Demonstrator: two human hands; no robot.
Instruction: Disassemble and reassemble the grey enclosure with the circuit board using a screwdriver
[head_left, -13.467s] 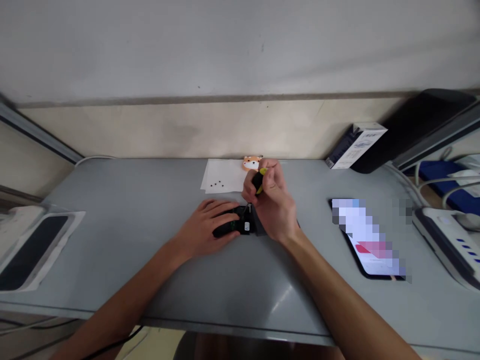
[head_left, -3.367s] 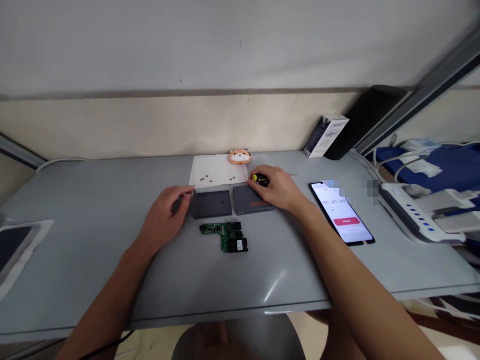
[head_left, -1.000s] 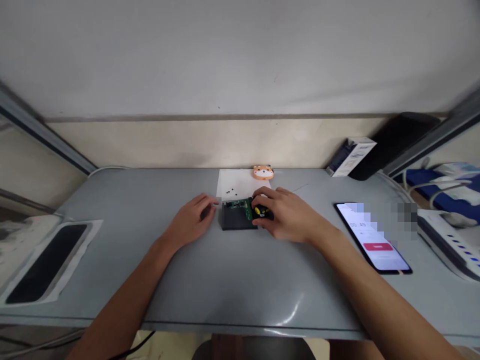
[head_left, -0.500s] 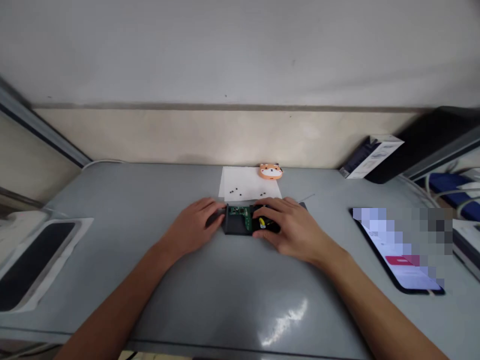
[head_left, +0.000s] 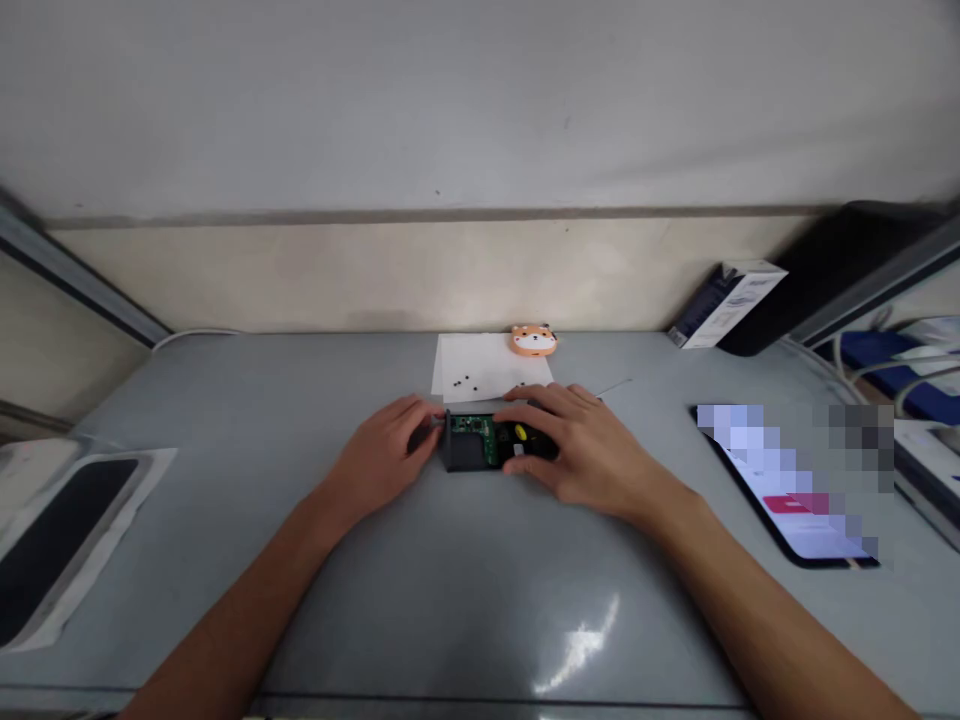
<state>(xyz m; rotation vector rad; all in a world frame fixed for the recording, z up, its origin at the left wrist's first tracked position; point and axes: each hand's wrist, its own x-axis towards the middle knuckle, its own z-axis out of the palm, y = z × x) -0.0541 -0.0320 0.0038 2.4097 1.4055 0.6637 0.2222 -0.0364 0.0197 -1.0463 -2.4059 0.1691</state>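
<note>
Board (head_left: 480, 426): lies in the open shell (head_left: 466, 465), in the middle of the table (head_left: 420, 590); its green part shows along the back and down the right, while its right end goes under the right hand.
Right hand (head_left: 581, 440): curled over the board's black end, with the screwdriver (head_left: 520, 432) held beneath the fingers; a yellow spot of the handle shows between them, most of it is hidden.
Shaft: thin and faint, sticking out behind the hand.
Left hand (head_left: 390, 440): finger and thumb bent at the shell's left wall, a gap between them; how firmly they grip, I cannot tell.
Paper (head_left: 491, 362): white sheets just behind the shell.
Screws (head_left: 466, 378): tiny dark specks on the paper, one near the right hand and partly covered.
Orange case (head_left: 534, 341): on the paper's back right corner.
Phone (head_left: 780, 490): lit, well to the right, much of its screen blurred by blocks.
Carton (head_left: 727, 305): by the wall, leaning near a black cylinder (head_left: 817, 280).
Dark panel (head_left: 64, 540): far left, cut off by the edge.
Power strip (head_left: 926, 470): far right, also cut off.
</note>
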